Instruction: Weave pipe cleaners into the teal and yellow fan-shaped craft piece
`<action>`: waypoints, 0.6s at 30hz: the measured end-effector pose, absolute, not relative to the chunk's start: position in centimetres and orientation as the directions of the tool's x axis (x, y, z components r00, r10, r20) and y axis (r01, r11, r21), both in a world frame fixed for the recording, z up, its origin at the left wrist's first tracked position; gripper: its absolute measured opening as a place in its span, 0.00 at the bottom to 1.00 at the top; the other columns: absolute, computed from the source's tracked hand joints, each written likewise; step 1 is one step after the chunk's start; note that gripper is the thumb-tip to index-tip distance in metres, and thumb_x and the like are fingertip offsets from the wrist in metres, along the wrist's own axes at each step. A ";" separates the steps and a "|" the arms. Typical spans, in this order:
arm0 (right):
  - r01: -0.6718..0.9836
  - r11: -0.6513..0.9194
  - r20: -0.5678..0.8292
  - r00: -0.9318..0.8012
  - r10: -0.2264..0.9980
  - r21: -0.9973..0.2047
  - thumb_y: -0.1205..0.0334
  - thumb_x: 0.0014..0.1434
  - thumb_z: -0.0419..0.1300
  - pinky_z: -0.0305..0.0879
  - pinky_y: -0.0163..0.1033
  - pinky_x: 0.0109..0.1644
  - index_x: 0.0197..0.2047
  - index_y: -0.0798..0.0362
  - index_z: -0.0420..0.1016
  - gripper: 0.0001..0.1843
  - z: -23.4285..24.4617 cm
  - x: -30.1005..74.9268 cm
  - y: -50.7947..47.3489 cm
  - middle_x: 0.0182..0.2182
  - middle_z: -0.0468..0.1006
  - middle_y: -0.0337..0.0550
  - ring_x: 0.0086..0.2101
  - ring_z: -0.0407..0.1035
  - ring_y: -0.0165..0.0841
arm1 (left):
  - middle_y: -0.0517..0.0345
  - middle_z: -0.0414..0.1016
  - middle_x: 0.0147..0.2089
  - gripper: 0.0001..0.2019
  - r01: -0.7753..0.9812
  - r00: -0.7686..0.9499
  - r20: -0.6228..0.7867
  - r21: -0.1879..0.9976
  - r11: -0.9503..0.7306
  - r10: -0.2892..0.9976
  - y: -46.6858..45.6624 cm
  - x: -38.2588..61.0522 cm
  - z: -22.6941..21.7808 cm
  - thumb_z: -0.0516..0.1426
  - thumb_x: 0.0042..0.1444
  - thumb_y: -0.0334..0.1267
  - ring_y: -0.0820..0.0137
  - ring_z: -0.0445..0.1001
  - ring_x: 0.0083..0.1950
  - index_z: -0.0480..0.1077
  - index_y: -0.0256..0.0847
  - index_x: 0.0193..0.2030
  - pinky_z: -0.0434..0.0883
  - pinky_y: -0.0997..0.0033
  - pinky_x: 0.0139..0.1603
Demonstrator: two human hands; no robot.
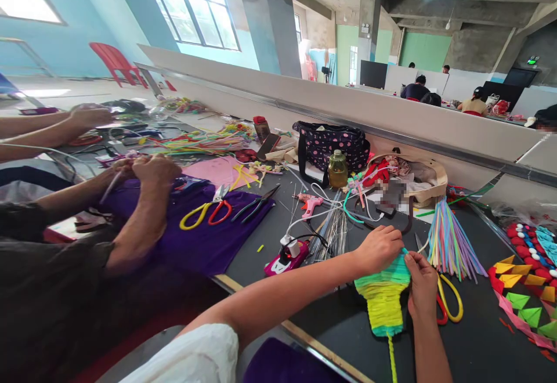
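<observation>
Fuzzy woven piece (383, 299), green at the top, yellow in the middle, green again at the bottom, with a thin yellow stem hanging down, low on the dark table (348, 325), close to the body. Held at its top edge from both sides. Left hand (379, 248) curled shut over the top left corner, knuckles up. Right hand (421, 283) pinching the top right corner, fingers bent tight on it. Just beside the right hand, scissors with yellow and red handles (450, 302), partly hidden under the wrist. A little higher, a fan of soft sticks in many pale colours (450, 241), spread on the table. To the right, red and white pom-poms (526, 244) and folded paper triangles (522, 299). To the left of the left hand, a pink plug strip (287, 257) with a white plug in it, and a bunch of thin wires (335, 229). Farther left, a purple cloth (209, 238) with another pair of scissors (206, 210) and black pliers (256, 202) on top. Over that cloth, another person's hands (148, 168), closed around something small, too hidden to tell what. Farther back, a pink glue gun (310, 203), a bottle of yellow liquid (337, 169), a dotted dark bag (331, 144). Far behind the low wall, people sitting at other tables.
</observation>
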State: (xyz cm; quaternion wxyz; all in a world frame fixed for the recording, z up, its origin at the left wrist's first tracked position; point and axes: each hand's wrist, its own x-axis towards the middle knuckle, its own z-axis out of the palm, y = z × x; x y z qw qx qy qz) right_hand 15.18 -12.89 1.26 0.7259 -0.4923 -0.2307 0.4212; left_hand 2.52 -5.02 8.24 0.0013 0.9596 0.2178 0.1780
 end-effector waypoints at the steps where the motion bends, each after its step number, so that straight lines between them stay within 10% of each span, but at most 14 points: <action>1: -0.380 0.165 -0.075 0.543 0.837 -0.910 0.52 0.39 0.72 0.64 0.35 0.31 0.32 0.55 0.75 0.20 1.3 15.2 -12.9 0.25 0.75 0.37 0.26 0.67 0.29 | 0.51 0.71 0.41 0.08 0.418 0.840 0.329 0.113 -0.901 0.431 -5.0 2.5 8.3 0.51 0.61 0.35 0.65 0.67 0.44 0.71 0.39 0.39 0.64 0.66 0.42; 9: -0.394 0.148 -0.063 0.475 0.878 -0.907 0.53 0.42 0.71 0.64 0.35 0.32 0.33 0.54 0.76 0.17 1.2 15.0 -13.0 0.25 0.76 0.37 0.26 0.67 0.29 | 0.54 0.72 0.37 0.04 0.412 0.810 0.146 0.547 -0.728 0.568 -3.3 2.5 8.1 0.58 0.51 0.30 0.67 0.69 0.41 0.73 0.37 0.35 0.65 0.72 0.41; 13: -0.409 0.134 -0.067 0.441 0.895 -0.902 0.53 0.43 0.71 0.64 0.36 0.32 0.33 0.54 0.76 0.17 1.3 14.9 -13.1 0.25 0.76 0.37 0.26 0.67 0.30 | 0.61 0.69 0.27 0.06 0.369 0.815 -0.140 0.873 -0.319 0.562 -1.9 2.3 7.8 0.60 0.50 0.37 0.74 0.65 0.29 0.72 0.36 0.30 0.62 0.76 0.31; 18: -0.401 0.128 -0.048 0.400 0.915 -0.907 0.52 0.42 0.71 0.65 0.37 0.33 0.33 0.53 0.75 0.18 1.7 14.8 -13.1 0.26 0.76 0.37 0.27 0.68 0.31 | 0.60 0.71 0.23 0.17 0.314 0.861 -0.365 0.929 0.195 0.354 -0.8 1.8 7.3 0.69 0.36 0.47 0.73 0.68 0.26 0.73 0.35 0.26 0.65 0.74 0.29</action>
